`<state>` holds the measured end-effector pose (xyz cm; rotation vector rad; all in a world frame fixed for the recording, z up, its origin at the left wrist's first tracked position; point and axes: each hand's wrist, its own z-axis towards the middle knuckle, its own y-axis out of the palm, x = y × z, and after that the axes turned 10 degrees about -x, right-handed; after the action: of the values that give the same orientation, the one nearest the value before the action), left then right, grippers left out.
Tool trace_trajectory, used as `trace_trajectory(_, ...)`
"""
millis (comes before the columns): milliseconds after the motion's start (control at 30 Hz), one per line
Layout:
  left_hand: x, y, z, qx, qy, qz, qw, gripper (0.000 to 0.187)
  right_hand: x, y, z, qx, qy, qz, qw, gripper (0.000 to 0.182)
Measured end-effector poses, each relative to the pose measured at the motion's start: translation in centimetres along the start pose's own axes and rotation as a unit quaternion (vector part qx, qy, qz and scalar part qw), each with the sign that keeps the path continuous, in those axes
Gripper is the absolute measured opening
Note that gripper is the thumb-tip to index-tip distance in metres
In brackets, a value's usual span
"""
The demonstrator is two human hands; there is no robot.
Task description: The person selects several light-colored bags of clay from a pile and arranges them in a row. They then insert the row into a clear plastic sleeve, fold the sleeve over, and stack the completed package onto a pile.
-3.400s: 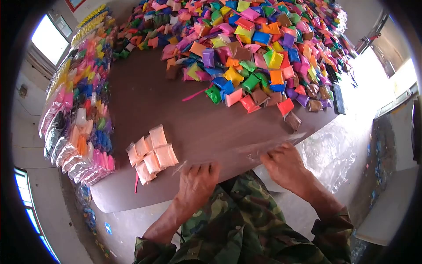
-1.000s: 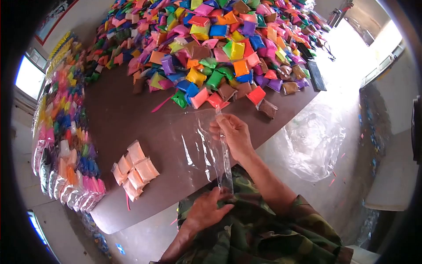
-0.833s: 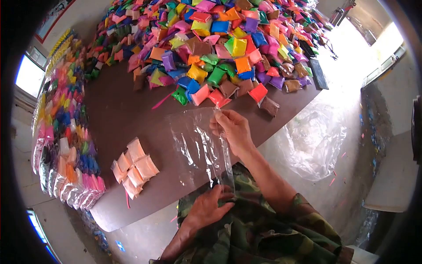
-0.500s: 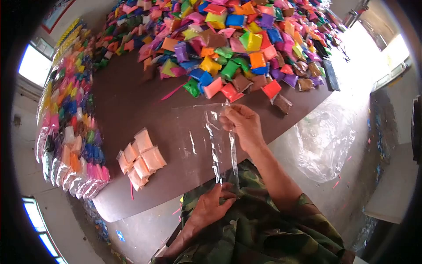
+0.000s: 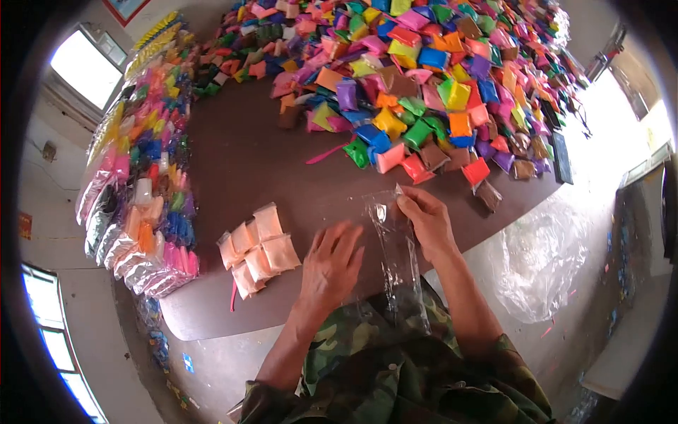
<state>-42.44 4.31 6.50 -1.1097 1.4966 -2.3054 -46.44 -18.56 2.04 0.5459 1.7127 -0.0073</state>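
Note:
My right hand (image 5: 429, 225) pinches the top corner of a clear plastic bag (image 5: 397, 258), which hangs down over the table edge toward my lap. My left hand (image 5: 332, 265) is off the bag, its fingers stretched out and slightly blurred, over the table near the front edge. Just left of it lies a small cluster of peach-coloured packets (image 5: 259, 251), set close together in rows. Beneath the cluster pokes out a thin pink strip (image 5: 233, 297).
Heaped across the back of the brown table (image 5: 233, 155) are many colourful small packets (image 5: 417, 92). Filled clear bags of packets (image 5: 152, 177) line the left side. Another pink strip (image 5: 328, 153) lies mid-table. A large clear plastic sack (image 5: 540, 261) is on the floor at right.
My left hand has let go of the bag's lower end and moved up and left toward the peach packets. The bag hangs narrower from my right hand. The view has shifted.

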Motion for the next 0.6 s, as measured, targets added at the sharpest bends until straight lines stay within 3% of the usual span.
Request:
trace_trajectory(33,-0.2,-0.2,1.1,0.017,0.008,0.063,0.998,0.047,0.3,0.0,0.1,-0.011,0.0,-0.017,1.0,0.031)
trace_trajectory(133,-1.4,0.1,4.2,0.029,0.042,0.064,0.997,0.063,0.8,0.5,-0.1,-0.018,-0.032,-0.062,0.997,0.031)
trace_trajectory(333,-2.6,2.3,7.2,0.017,0.106,0.032,0.994,0.051,1.6,0.4,-0.6,-0.053,-0.085,-0.071,0.992,0.034)
trace_trajectory(600,-3.5,4.2,8.4,0.064,0.107,-0.006,0.992,0.026,0.7,0.8,-1.4,-0.076,-0.087,-0.125,0.985,0.037)
